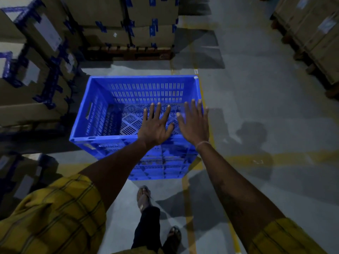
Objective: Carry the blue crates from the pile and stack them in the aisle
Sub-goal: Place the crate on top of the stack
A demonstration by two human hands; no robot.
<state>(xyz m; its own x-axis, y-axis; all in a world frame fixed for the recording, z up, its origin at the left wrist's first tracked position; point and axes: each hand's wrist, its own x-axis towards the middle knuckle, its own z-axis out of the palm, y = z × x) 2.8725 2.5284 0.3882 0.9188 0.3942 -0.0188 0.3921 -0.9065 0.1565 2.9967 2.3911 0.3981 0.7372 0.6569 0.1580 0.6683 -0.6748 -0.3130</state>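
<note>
— Where is the blue crate (135,107) sitting?
— On a stack of crates (161,167) in the aisle, mouth up, long axis running left to right, nothing lying inside it.
— And the hands?
— Left hand (156,127) and right hand (195,123) are hovering flat, fingers spread, gripping nothing.
— Room?
— Cardboard boxes (33,70) are crowding the left; bare floor (256,107) is lying right.

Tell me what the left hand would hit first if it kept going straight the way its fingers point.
Most likely the far wall of the top blue crate. The left hand is open over the crate's near rim, fingers pointing forward across the empty inside. Depth is hard to judge, so if it angles downward it might meet the crate's floor first.
</note>
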